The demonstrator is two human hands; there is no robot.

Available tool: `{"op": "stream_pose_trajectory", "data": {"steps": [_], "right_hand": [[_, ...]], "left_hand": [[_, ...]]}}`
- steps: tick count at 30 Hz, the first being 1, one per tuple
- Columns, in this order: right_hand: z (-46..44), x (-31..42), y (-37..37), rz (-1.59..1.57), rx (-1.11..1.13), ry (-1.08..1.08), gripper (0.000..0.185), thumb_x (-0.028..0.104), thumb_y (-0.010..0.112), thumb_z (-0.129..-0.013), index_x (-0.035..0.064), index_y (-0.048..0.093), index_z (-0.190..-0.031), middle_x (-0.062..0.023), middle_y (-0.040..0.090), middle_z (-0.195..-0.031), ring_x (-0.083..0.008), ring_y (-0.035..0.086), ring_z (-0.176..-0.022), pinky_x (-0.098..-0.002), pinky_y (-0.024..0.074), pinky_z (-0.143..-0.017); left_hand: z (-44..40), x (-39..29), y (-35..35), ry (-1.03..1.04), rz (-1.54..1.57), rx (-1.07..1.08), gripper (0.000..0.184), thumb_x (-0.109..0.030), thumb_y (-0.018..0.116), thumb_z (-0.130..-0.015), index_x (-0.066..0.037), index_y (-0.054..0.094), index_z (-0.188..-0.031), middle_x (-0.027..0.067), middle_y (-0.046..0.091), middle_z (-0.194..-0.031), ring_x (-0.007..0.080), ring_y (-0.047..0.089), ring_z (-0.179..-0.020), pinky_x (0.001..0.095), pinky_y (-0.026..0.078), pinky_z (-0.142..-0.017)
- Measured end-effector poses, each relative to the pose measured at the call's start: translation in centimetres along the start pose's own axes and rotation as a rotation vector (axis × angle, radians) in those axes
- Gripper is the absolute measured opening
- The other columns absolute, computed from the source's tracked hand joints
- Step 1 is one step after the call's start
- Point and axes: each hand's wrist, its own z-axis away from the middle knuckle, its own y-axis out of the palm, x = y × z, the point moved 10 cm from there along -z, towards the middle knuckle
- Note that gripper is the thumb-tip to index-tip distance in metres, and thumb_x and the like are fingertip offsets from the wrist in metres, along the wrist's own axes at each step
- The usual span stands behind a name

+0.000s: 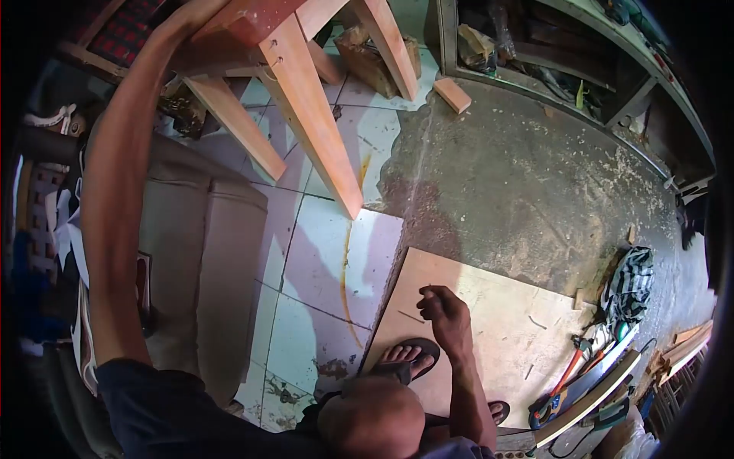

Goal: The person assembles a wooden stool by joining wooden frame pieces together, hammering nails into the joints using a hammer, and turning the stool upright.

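A wooden stool (310, 115) with pale, splayed legs and a reddish-brown top stands at the upper left, partly cut off by the frame. My left arm reaches up to it, and my left hand (200, 9) is against its top at the frame edge; the fingers are hidden. Over a plywood sheet (489, 306) on the floor is my right hand (446, 310), its fingers curled together. Whatever they may hold is too small to make out. A thin nail-like piece (410, 315) lies on the sheet close to that hand.
A handsaw (573, 394), a hammer (569, 367) and striped cloth (628, 284) lie at the right. A small wood block (453, 96) rests on the concrete near a cluttered shelf (535, 73). At left is a brown padded seat (202, 268). My sandalled foot (405, 358) is on the plywood.
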Motion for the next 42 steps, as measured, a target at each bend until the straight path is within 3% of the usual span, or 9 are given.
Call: {"op": "stream_pose_trajectory", "data": {"steps": [5,18,21,27,29,33,36,37,42], "right_hand": [[0.9,-1.6,-0.9,0.041,-0.027,0.018,0.031,0.026,0.054,-0.102,-0.0012,0.066,-0.112,-0.0118,0.072,-0.085,-0.0166,0.067,-0.076,-0.0298,0.0535,-0.071],[2.4,-2.4,-1.7,0.111,-0.076,0.059,0.030,0.027,0.055,-0.101,0.0019,0.067,-0.113,-0.0132,0.073,-0.087,-0.0183,0.070,-0.078,-0.0327,0.0542,-0.073],[2.4,-2.0,-1.3,0.117,-0.078,0.030,0.031,0.027,0.055,-0.101,0.0018,0.067,-0.114,-0.0131,0.073,-0.087,-0.0186,0.070,-0.078,-0.0328,0.0540,-0.073],[2.8,-1.8,0.5,0.156,0.006,0.058,0.033,0.029,0.056,-0.101,0.0011,0.066,-0.115,-0.0124,0.073,-0.090,-0.0184,0.069,-0.081,-0.0326,0.0544,-0.076],[2.8,-2.3,0.7,0.159,0.017,0.039,0.033,0.029,0.056,-0.101,0.0013,0.066,-0.116,-0.0125,0.073,-0.091,-0.0189,0.070,-0.082,-0.0328,0.0546,-0.076],[2.9,-2.3,0.6,0.208,0.036,0.003,0.029,0.024,0.056,-0.099,0.0015,0.066,-0.115,-0.0165,0.074,-0.093,-0.0242,0.073,-0.086,-0.0352,0.0558,-0.078],[2.6,-3.0,-0.1,0.190,0.011,-0.020,0.028,0.023,0.056,-0.099,0.0010,0.066,-0.114,-0.0168,0.074,-0.093,-0.0249,0.073,-0.087,-0.0350,0.0557,-0.079],[2.7,-2.9,-0.4,0.188,0.002,-0.003,0.029,0.024,0.056,-0.099,0.0010,0.066,-0.113,-0.0170,0.074,-0.093,-0.0255,0.073,-0.089,-0.0354,0.0555,-0.080],[2.1,-2.7,-1.0,0.235,-0.005,-0.028,0.032,0.027,0.056,-0.100,0.0012,0.065,-0.117,-0.0147,0.073,-0.092,-0.0197,0.072,-0.083,-0.0323,0.0558,-0.076]], "left_hand": [[0.3,0.9,-0.7,-0.079,0.062,-0.053,0.072,-0.063,0.042,-0.099,-0.003,0.060,-0.134,0.0196,0.066,-0.121,0.0265,0.067,-0.104,0.0390,0.049,-0.093],[-3.2,3.4,-2.6,-0.017,-0.029,-0.142,0.065,-0.055,0.044,-0.100,0.002,0.061,-0.127,0.0189,0.066,-0.114,0.0281,0.064,-0.099,0.0423,0.049,-0.089],[-5.8,6.4,0.1,-0.080,0.309,0.272,0.062,-0.053,0.044,-0.100,-0.001,0.061,-0.128,0.0194,0.065,-0.119,0.0291,0.063,-0.104,0.0433,0.047,-0.093],[-1.0,1.3,-2.9,0.178,-0.230,-0.196,0.052,-0.046,0.045,-0.099,-0.006,0.064,-0.126,0.0184,0.064,-0.125,0.0339,0.063,-0.107,0.0426,0.047,-0.093],[2.3,-0.8,-5.1,0.217,-0.488,-0.603,0.049,-0.045,0.049,-0.097,-0.005,0.072,-0.113,0.0176,0.070,-0.112,0.0355,0.067,-0.096,0.0419,0.050,-0.087],[3.2,0.7,-6.4,0.250,-0.183,-0.698,0.047,-0.046,0.052,-0.096,-0.008,0.080,-0.096,0.0169,0.075,-0.084,0.0325,0.071,-0.077,0.0400,0.054,-0.076],[5.1,0.8,-5.2,0.190,-0.043,-0.706,0.051,-0.050,0.051,-0.098,-0.009,0.080,-0.093,0.0164,0.076,-0.089,0.0340,0.072,-0.085,0.0395,0.054,-0.078],[1.0,6.9,-6.6,0.078,-0.098,-0.540,0.051,-0.043,0.046,-0.101,-0.006,0.068,-0.127,0.0090,0.070,-0.121,0.0174,0.065,-0.106,0.0304,0.046,-0.096],[3.0,4.2,-5.3,0.273,0.100,-0.563,0.048,-0.042,0.045,-0.100,-0.008,0.074,-0.117,0.0074,0.076,-0.102,0.0156,0.068,-0.098,0.0276,0.047,-0.091]]}}
